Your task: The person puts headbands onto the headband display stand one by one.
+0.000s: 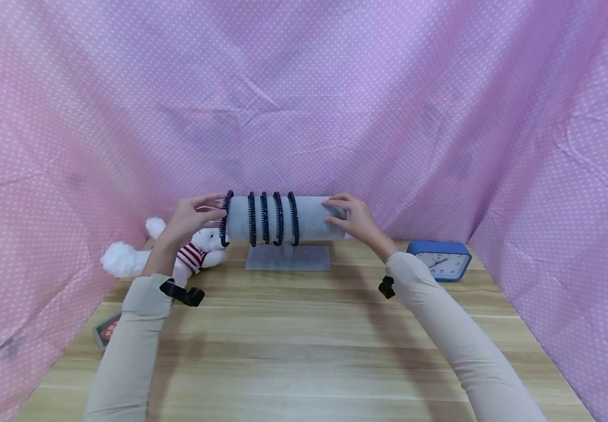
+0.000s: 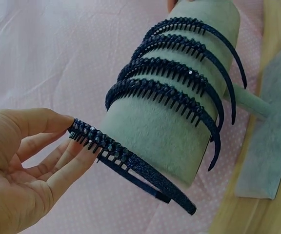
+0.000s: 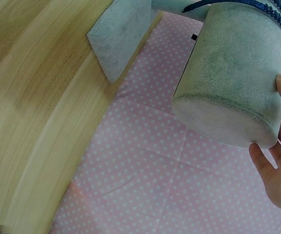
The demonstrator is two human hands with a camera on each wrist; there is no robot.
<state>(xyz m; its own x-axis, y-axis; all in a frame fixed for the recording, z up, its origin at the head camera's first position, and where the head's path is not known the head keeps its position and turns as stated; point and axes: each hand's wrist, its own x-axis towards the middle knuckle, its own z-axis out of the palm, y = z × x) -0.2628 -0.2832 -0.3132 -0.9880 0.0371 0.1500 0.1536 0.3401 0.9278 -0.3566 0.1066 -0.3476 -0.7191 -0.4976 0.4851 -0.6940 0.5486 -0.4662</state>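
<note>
A pale grey velvety display roll lies horizontally on a stand with a flat base. Several dark beaded headbands with comb teeth sit around it, spaced apart. Another such headband is at the roll's left end, pinched near its top by my left hand. In the left wrist view its two ends hang just beyond the roll's end. At the opposite end, my right hand touches the roll with spread, slightly bent fingers; some of them are partly hidden.
A white plush toy in a striped top lies behind my left forearm. A blue clock stands at the right on the wooden table. A small framed item is partly covered by the left sleeve. Pink dotted cloth surrounds the table.
</note>
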